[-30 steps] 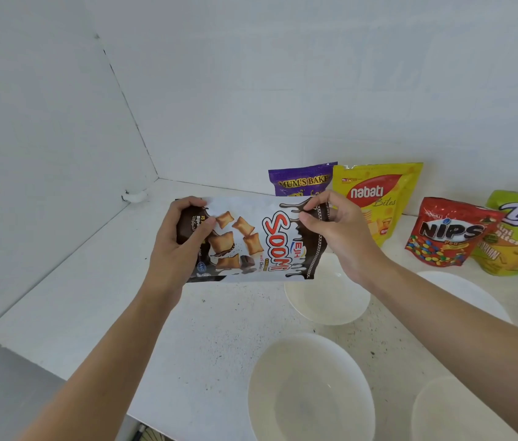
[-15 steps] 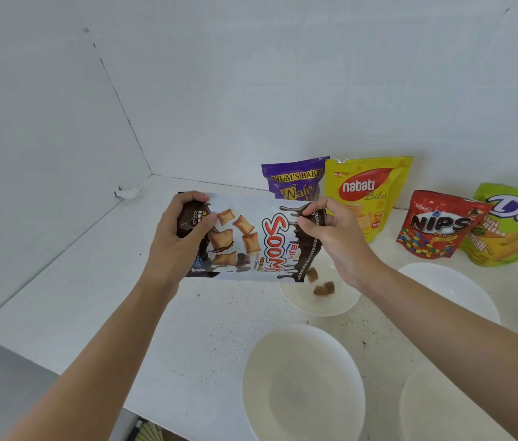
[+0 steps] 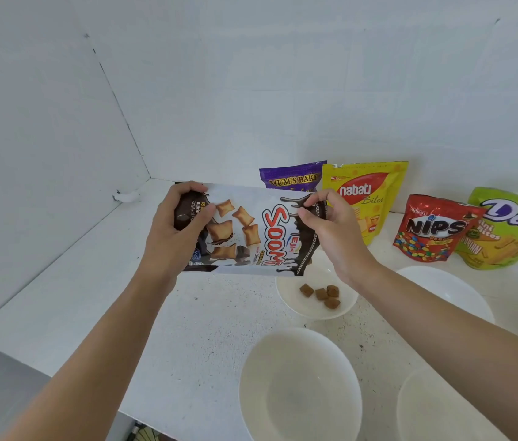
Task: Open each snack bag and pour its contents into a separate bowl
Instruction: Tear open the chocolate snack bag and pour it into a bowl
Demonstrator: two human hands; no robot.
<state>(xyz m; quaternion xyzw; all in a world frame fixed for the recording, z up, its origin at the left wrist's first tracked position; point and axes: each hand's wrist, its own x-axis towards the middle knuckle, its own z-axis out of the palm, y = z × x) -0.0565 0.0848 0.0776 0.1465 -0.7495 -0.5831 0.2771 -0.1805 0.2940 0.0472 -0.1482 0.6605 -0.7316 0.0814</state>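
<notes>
Soomi bag (image 3: 251, 230) held sideways above far bowl (image 3: 286, 297).
Left hand (image 3: 175, 230) grips bag base; right hand (image 3: 331, 230) pinches its mouth; four snack pieces (image 3: 321, 294) lie in bowl.

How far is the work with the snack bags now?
Done: the Soom bag is open, and four brown pieces lie in the far bowl. In hand: the left hand and right hand hold it sideways over that bowl. Left: Mum's Bake, Nabati, Nips and Deka bags; other bowls look empty.
</notes>
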